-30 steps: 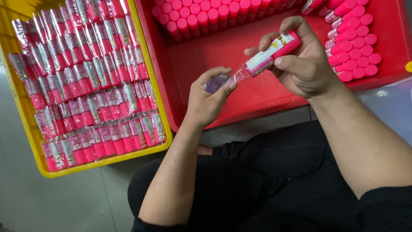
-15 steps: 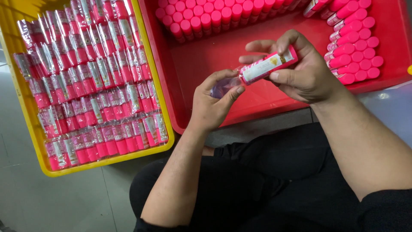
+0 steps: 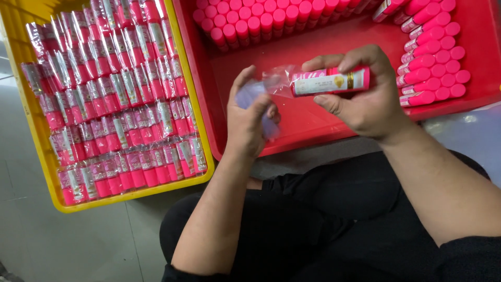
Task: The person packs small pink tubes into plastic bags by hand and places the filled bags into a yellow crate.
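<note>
My right hand [image 3: 368, 99] grips a pink tube with a pale label [image 3: 330, 81], held sideways above the red crate [image 3: 308, 122]. A clear plastic sleeve [image 3: 276, 78] covers the tube's left end. My left hand [image 3: 249, 112] is at that sleeve's open end, fingers curled around thin clear film. Both hands hover over the crate's bare floor, above my lap.
Rows of unwrapped pink tubes [image 3: 261, 21] line the red crate's far wall, and more [image 3: 433, 52] are stacked at its right. A yellow crate [image 3: 31, 120] on the left holds several rows of wrapped pink tubes [image 3: 120, 115]. Grey floor lies below it.
The tube has turned from tilted to nearly level and come lower. My left hand has risen toward the sleeve end and opened slightly.
</note>
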